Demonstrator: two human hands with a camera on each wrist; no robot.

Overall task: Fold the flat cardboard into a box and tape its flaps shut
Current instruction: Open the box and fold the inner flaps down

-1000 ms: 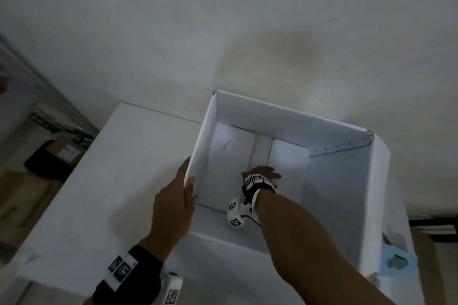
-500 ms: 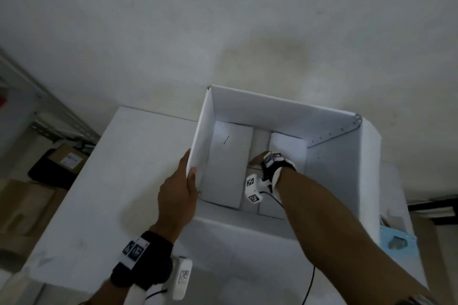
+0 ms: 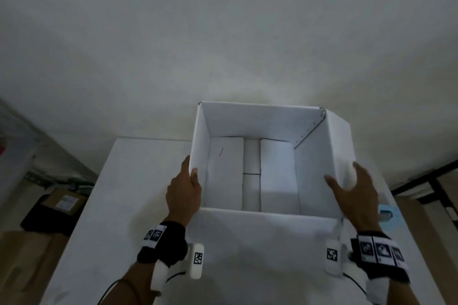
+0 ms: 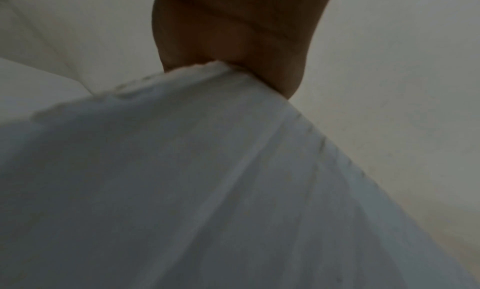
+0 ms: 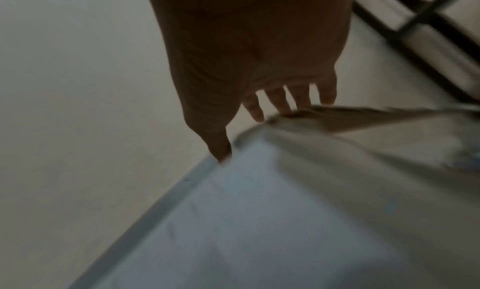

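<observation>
Fingers (image 3: 186, 168) of left hand (image 3: 183, 193): clamped over left wall of white open-topped cardboard box (image 3: 260, 126), thumb inside. Fingers (image 3: 361, 173) of right hand (image 3: 357, 195): spread apart, at right wall; contact unclear. Box: upright on white bench (image 3: 128, 193), bottom flaps folded in

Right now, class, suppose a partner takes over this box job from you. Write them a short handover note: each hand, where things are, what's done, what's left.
Left hand: grips the left wall of the box, thumb inside the rim.
Right hand: open, fingers spread, at the box's right wall; firm contact is unclear.
The box stands upright and open-topped on the white table. Its bottom flaps are folded flat inside, with a gap between the two large ones.
Done: cardboard shaped into a box, bottom flaps folded in.
Left: no tape shows on any flap, so taping remains. No tape roll is clearly in view.
</observation>
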